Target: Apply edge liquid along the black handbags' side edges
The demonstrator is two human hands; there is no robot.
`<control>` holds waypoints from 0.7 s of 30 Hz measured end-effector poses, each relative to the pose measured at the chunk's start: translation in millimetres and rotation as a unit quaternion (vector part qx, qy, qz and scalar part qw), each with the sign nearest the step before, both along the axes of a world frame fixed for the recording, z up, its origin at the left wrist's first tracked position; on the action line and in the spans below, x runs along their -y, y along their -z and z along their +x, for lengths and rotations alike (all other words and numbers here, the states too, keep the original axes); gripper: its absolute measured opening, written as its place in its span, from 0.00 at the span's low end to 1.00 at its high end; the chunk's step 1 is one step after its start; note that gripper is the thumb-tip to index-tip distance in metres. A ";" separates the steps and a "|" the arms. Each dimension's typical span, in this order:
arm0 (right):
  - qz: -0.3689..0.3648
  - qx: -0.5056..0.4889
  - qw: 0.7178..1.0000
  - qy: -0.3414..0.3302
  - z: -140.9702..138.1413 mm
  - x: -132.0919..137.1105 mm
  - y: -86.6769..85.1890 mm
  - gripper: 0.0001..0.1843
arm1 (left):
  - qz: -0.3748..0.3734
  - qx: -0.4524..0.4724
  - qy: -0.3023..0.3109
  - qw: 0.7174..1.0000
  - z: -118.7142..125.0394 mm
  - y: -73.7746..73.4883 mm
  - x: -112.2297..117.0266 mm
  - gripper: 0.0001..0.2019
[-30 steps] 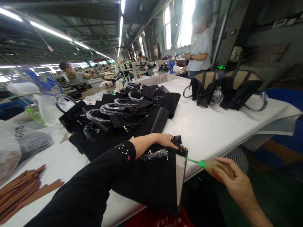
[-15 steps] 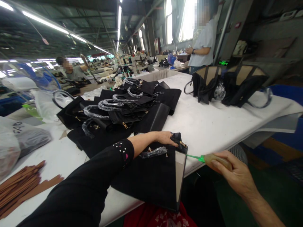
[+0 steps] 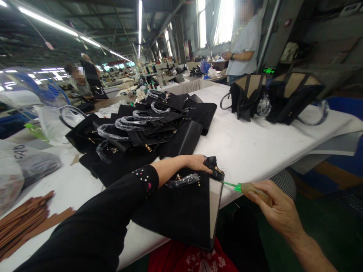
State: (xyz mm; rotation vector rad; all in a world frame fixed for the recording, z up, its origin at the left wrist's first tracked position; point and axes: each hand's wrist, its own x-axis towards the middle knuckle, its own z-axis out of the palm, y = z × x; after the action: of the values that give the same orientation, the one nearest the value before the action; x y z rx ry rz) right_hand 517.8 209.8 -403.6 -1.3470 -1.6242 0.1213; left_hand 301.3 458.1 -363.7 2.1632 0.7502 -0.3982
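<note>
A black handbag (image 3: 172, 207) lies at the table's near edge, its pale inner lining strip (image 3: 214, 200) showing along the right side. My left hand (image 3: 196, 163) is closed on the bunched black zipper end of this bag, by a gold zipper pull (image 3: 218, 170). One plastic-wrapped handle (image 3: 184, 180) rests across the bag, partly under my left forearm. In my right hand (image 3: 276, 206) is a tool with a rounded tan handle (image 3: 256, 193) and a thin green shaft; its tip reaches the bag's edge beside the lining. The exact kind of tool cannot be made out.
A pile of black handbags (image 3: 147, 128) covers the middle of the white table (image 3: 241, 147). Two more bags (image 3: 295, 98) stand at the far right. Brown strips (image 3: 25, 223) and plastic bags (image 3: 34, 158) lie at left. A person (image 3: 244, 49) stands beyond the table.
My right hand and the green-shafted tool have shifted slightly left, toward the bag's edge. My left hand keeps its hold. The camera view has tilted a little.
</note>
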 end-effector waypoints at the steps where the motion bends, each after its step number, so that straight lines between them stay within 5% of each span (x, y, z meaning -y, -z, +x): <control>1: 0.009 0.001 1.000 0.007 -0.3 0.6 0.5 0.08 | -0.001 0.002 -0.002 1.000 0.0 0.2 -0.2 0.18; 13: -0.007 -0.033 0.998 0.054 -7.5 7.5 -4.5 0.07 | -0.014 0.010 -0.002 1.000 1.1 -3.3 1.2 0.19; 21: -0.072 -0.037 0.996 -0.023 -1.2 14.3 3.8 0.05 | -0.003 -0.010 0.001 1.000 1.6 0.7 -1.4 0.18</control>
State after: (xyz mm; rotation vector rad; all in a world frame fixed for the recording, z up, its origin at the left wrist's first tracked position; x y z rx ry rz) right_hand 516.6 195.5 -407.3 -1.3973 -1.6086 0.3170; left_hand 302.9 459.5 -364.4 2.1569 0.7563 -0.4225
